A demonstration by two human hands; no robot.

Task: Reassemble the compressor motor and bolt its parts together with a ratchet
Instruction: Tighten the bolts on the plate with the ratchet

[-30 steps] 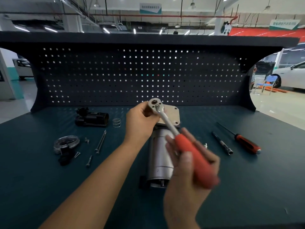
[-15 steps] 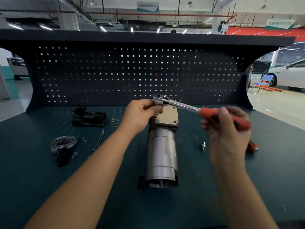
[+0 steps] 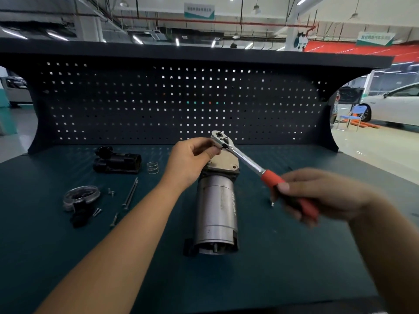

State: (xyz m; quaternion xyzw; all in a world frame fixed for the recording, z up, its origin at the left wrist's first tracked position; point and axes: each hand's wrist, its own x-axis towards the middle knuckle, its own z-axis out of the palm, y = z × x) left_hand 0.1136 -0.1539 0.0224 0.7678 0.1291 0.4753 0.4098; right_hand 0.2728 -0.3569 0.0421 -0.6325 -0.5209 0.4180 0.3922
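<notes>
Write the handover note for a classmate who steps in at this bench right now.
Left hand: pinches the chrome ratchet's head.
Right hand: closed on its red handle.
Silver cylindrical compressor motor lies mid-bench, its metal end plate under the ratchet head.
Left unfitted: black plastic housing, wire spring, long bolts, clear round cover.

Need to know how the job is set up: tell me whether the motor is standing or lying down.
Lying down. The motor rests on its side on the workbench, shaft end toward the camera.
</notes>
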